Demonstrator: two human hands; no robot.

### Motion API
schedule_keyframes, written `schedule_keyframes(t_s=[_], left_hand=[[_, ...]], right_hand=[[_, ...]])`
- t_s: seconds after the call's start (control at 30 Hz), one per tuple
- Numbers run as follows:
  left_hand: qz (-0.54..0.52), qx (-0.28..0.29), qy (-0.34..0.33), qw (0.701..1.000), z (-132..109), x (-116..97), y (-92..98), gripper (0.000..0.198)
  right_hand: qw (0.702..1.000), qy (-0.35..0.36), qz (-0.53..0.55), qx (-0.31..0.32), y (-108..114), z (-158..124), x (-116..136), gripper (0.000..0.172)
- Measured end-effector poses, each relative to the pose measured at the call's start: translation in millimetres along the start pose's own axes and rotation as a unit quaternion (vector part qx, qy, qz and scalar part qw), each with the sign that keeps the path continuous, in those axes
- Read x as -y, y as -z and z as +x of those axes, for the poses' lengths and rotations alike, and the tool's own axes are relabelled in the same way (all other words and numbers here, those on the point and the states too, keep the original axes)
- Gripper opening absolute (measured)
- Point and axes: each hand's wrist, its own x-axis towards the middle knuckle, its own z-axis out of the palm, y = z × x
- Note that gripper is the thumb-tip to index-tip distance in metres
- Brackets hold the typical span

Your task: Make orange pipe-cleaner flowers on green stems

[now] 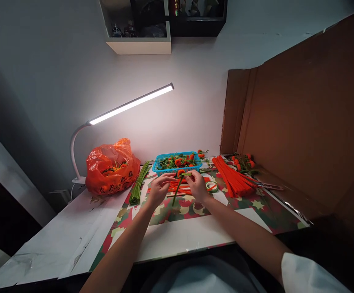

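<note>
Both my hands meet over the patterned mat (250, 207) in front of a blue basket (177, 167). My left hand (158, 188) and my right hand (197, 184) pinch a small orange pom-pom flower on a green stem (178, 185); the stem slants down toward me between the hands. Fingers of both hands are curled on it. Loose orange pipe cleaners (181, 188) lie under the hands. A roll of green tape (212, 186) sits just right of my right hand.
An orange plastic bag (111, 167) stands at the left, a bundle of green stems (138, 183) beside it. A stack of orange pipe cleaners (233, 177) and finished flowers (244, 160) lie right. A white desk lamp (130, 105) arches overhead. A cardboard panel (302, 122) walls the right side.
</note>
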Motion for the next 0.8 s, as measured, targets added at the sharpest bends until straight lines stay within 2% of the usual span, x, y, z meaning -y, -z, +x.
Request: schedule_keyframes(t_s=[0.07, 0.13, 0.2, 0.3, 0.4, 0.5, 0.6, 0.63, 0.7, 0.8], left_hand=[[-0.076, 0.006, 0.103, 0.992, 0.5, 1.2, -1.5, 0.019], [-0.147, 0.003, 0.199, 0.969, -0.4, 1.0, -6.8, 0.030], [-0.197, 0.002, 0.266, 0.944, -1.8, 0.2, -11.9, 0.039], [-0.239, 0.009, 0.319, 0.917, -3.2, 1.0, -14.5, 0.042], [-0.238, 0.006, 0.317, 0.918, -3.6, 5.4, -13.4, 0.043], [-0.169, -0.010, 0.245, 0.955, -4.2, 8.2, -13.9, 0.037], [-0.002, -0.057, 0.069, 0.996, -5.6, 5.5, -16.1, 0.026], [0.057, -0.065, 0.006, 0.996, -6.2, 4.0, -16.4, 0.023], [0.143, -0.055, -0.095, 0.984, -7.0, 1.9, -16.0, 0.019], [0.202, 0.003, -0.182, 0.962, -6.8, 2.0, -12.5, 0.018]], right_hand=[[0.997, 0.051, -0.065, -0.001, 0.8, -2.6, 1.0, 0.014], [0.989, 0.091, -0.119, 0.004, 0.0, -5.7, 2.6, 0.014], [0.977, 0.119, -0.177, 0.010, -1.3, -8.4, 3.4, 0.014], [0.955, 0.151, -0.255, 0.032, -1.8, -11.2, 2.8, 0.012], [0.940, 0.169, -0.289, 0.059, -1.0, -12.2, 0.9, 0.012], [0.953, 0.147, -0.259, 0.065, -2.0, -10.7, -2.2, 0.013], [0.987, 0.045, -0.139, 0.068, -5.9, -5.8, -6.7, 0.014], [0.994, -0.009, -0.083, 0.074, -7.4, -3.8, -8.2, 0.015], [0.988, -0.121, 0.029, 0.094, -9.4, -0.1, -10.3, 0.014], [0.948, -0.254, 0.136, 0.135, -8.6, 2.7, -11.0, 0.012]])
